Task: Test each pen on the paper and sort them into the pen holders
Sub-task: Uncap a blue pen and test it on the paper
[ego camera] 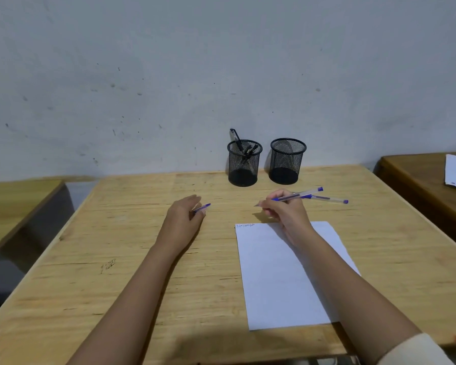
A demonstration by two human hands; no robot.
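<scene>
Sideways, right hand pinching uncapped pen, tip pointing left, left hand gripping blue cap.

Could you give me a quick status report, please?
Left hand pinches cap. Right hand grips pen, tip off paper. Spare pen beside it; nothing blocks paper.

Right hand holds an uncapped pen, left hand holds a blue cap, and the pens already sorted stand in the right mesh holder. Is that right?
No. The pens stand in the left mesh holder; the right mesh holder looks empty, as the head view shows. The right hand does hold an uncapped pen and the left hand a blue cap.
</scene>
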